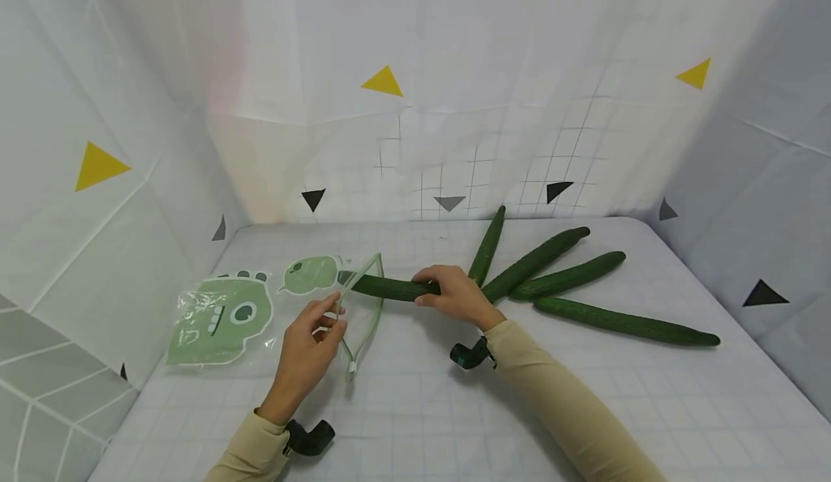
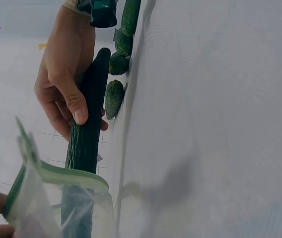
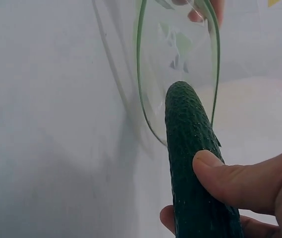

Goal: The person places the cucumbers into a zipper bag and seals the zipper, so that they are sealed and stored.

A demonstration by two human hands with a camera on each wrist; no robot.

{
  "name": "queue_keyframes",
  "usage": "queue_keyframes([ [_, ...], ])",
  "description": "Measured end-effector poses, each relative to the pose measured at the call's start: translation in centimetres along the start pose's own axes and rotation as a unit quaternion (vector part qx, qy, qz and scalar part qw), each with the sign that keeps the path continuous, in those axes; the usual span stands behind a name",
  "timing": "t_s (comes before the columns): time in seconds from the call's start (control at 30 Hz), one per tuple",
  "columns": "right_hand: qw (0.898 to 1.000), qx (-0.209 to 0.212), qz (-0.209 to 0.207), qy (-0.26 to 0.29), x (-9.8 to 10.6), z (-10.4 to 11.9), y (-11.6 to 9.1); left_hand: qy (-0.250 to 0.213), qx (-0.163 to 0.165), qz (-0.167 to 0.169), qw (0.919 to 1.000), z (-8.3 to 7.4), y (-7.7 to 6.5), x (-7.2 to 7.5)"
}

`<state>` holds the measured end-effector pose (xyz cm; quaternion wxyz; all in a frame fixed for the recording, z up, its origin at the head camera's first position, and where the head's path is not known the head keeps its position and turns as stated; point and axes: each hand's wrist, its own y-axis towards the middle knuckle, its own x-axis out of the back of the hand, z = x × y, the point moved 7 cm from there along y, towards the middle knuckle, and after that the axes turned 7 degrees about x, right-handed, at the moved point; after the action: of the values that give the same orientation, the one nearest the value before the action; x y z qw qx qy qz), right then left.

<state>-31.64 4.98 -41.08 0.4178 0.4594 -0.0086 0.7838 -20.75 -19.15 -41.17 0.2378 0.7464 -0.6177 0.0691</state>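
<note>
My right hand (image 1: 457,294) grips a dark green cucumber (image 1: 392,288), thumb on one side and fingers on the other. The cucumber's front end reaches into the mouth of a clear zip bag, and the left wrist view shows it through the plastic (image 2: 76,210). My left hand (image 1: 309,348) pinches the bag's green-edged rim (image 1: 378,309) and the mouth gapes wide. The zip bag (image 1: 223,320) lies to the left, printed with a green one-eyed monster. In the right wrist view the bumpy cucumber (image 3: 190,134) points into the opening.
Several more cucumbers fan out on the white table right of my right hand, one (image 1: 626,322) lying nearest the front and another (image 1: 488,247) pointing to the back. White sheets (image 1: 454,71) with yellow and black triangles enclose the table.
</note>
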Motion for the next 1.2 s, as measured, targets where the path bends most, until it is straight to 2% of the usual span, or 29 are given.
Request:
queue_keyframes([
  [0.23,1.0,-0.002,0.009,0.014,-1.5,0.9,1.6,-0.014,-0.007,0.006,0.9999,-0.4,-0.2,0.1],
  [0.53,1.0,-0.022,0.013,-0.005,-3.3,1.4,2.8,-0.031,-0.01,0.018,0.9993,-0.7,-0.4,-0.2],
  [0.8,1.0,-0.017,0.01,-0.007,-3.9,1.7,3.2,-0.036,-0.011,0.028,0.9989,-1.0,-0.5,-0.3],
  [1.07,0.998,-0.019,0.047,-0.032,-4.9,1.1,3.0,-0.014,0.001,0.026,0.9996,-1.1,-0.7,-0.5],
  [1.2,0.997,-0.019,0.06,-0.035,-4.3,0.9,2.4,-0.004,0.0,0.023,0.9997,-1.1,-0.8,-0.5],
])
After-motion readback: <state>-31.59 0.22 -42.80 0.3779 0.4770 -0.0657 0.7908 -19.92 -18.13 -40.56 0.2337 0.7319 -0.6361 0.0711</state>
